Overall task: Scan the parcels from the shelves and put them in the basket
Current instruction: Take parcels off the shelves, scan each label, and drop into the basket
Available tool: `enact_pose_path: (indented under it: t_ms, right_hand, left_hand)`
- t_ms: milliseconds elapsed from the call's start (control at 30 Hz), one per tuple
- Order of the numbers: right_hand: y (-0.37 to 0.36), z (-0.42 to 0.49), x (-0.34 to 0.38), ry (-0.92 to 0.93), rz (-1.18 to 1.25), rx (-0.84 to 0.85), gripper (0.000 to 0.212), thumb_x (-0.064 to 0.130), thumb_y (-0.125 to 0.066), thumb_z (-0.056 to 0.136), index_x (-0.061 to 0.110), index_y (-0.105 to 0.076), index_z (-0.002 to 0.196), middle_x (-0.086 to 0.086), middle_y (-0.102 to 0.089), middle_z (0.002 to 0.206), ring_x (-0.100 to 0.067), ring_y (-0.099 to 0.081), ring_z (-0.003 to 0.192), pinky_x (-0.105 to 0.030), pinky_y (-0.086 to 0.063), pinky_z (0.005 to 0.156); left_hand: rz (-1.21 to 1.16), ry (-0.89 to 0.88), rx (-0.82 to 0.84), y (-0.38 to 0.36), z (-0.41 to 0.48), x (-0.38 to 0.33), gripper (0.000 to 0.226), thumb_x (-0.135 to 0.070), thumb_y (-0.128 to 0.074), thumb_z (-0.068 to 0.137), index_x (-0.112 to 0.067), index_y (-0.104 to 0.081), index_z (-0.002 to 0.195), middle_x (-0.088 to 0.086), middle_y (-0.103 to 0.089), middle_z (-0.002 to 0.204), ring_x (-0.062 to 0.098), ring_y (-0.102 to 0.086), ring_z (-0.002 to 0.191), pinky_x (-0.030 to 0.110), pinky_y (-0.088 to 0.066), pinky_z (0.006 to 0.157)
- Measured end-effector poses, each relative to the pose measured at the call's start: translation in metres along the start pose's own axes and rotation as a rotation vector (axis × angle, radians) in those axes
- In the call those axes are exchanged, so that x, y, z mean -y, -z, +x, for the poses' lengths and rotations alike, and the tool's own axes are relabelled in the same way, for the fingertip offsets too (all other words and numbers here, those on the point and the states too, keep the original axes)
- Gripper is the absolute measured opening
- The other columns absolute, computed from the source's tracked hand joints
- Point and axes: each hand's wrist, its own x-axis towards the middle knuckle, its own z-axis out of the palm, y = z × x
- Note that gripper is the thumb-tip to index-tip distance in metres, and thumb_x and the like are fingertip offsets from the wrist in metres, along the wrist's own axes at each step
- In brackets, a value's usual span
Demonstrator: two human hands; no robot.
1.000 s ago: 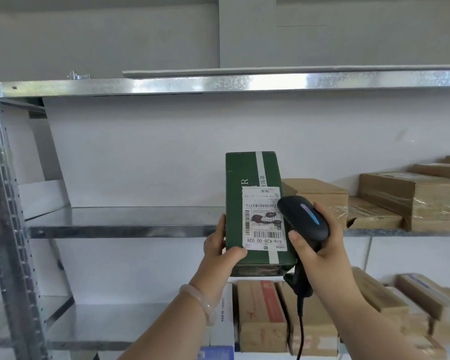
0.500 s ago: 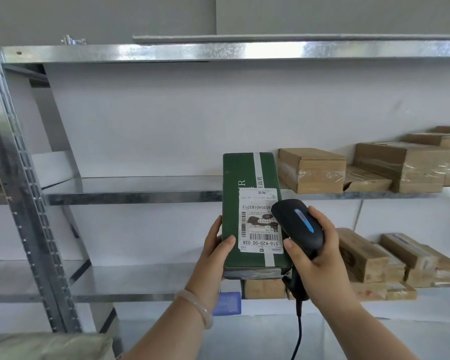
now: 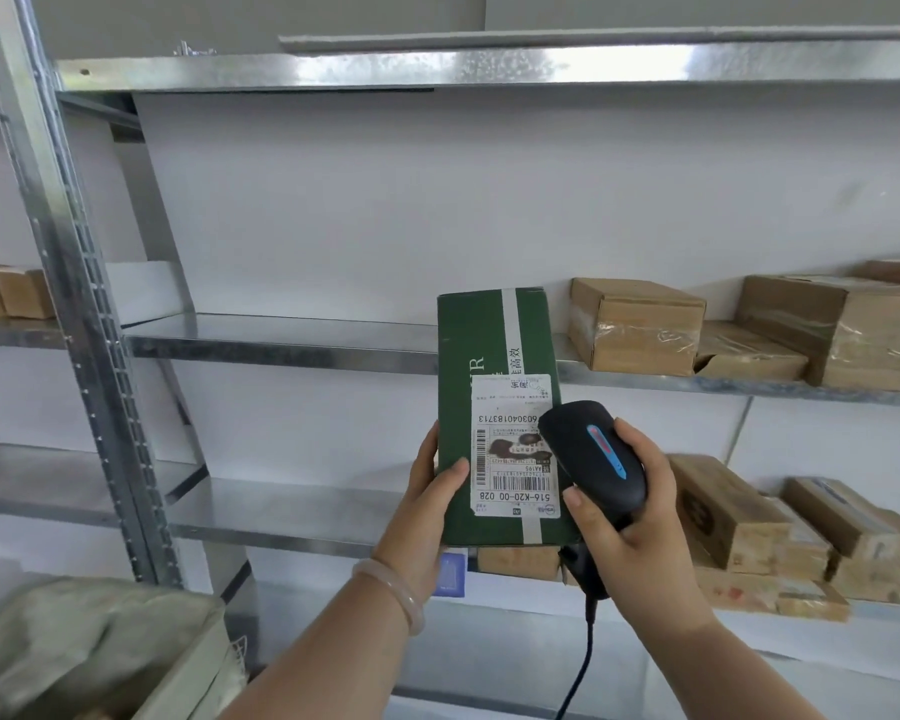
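Upright green parcel (image 3: pixel 494 356), white label (image 3: pixel 515 449)

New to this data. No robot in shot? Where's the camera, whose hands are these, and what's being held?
There is no robot here: a person does the job with bare hands. All the pictures come from one wide-angle camera worn on the person's head, looking forward and down, so the two arms reaching in from the bottom are the wearer's own.

The left hand grips a green box upright, thumb on its front, with the white label facing the camera. The right hand holds a black corded scanner close in front of that label.

Behind are metal shelves with taped brown boxes, mostly on the right. The pale bag at lower left may be the basket; I cannot tell.
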Motion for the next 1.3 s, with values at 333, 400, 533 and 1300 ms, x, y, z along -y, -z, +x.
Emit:
enact_pose_path:
  t_ms: [333,400,533,1300]
  right_hand:
    - [0.001,0.005,-0.017,-0.071,0.068,0.097,0.068,-0.004,-0.066,0.084,0.047,-0.043,0.123,0.031,-0.054,0.108,-0.016,-0.065,0.074,-0.043,-0.059,0.055]
    - [-0.006,0.002,-0.017,-0.066,0.041,0.093,0.068,-0.001,-0.068,0.084,0.046,-0.042,0.125,0.033,-0.053,0.11,-0.017,-0.066,0.084,-0.042,-0.06,0.063]
    - [-0.031,-0.001,-0.013,-0.017,0.007,0.086,0.067,-0.004,-0.069,0.081,0.034,-0.041,0.128,0.025,-0.048,0.12,0.012,-0.053,0.107,-0.005,-0.046,0.08]
    - [-0.103,-0.053,0.031,-0.127,-0.131,0.439,0.054,0.025,-0.071,0.084,0.059,-0.04,0.112,0.031,-0.06,0.104,-0.014,-0.07,0.069,-0.037,-0.058,0.063]
  left_hand:
    - [0.027,0.0,-0.068,0.006,0.002,0.018,0.057,-0.031,-0.057,0.095,-0.044,-0.037,0.147,-0.007,-0.068,0.126,0.017,-0.067,0.114,0.043,-0.052,0.101]
    - [0.041,0.006,-0.067,0.015,0.0,0.016,0.064,-0.039,-0.06,0.09,-0.046,-0.035,0.148,-0.007,-0.066,0.13,0.018,-0.065,0.117,0.047,-0.048,0.106]
    - [0.081,-0.015,-0.101,0.039,-0.001,0.013,0.059,-0.038,-0.056,0.094,-0.045,-0.036,0.148,-0.009,-0.069,0.125,0.014,-0.069,0.109,0.044,-0.054,0.098]
    - [0.129,-0.074,-0.446,0.143,-0.022,-0.014,0.048,-0.035,-0.054,0.1,-0.058,-0.035,0.138,-0.013,-0.065,0.124,0.013,-0.06,0.114,0.028,-0.053,0.086]
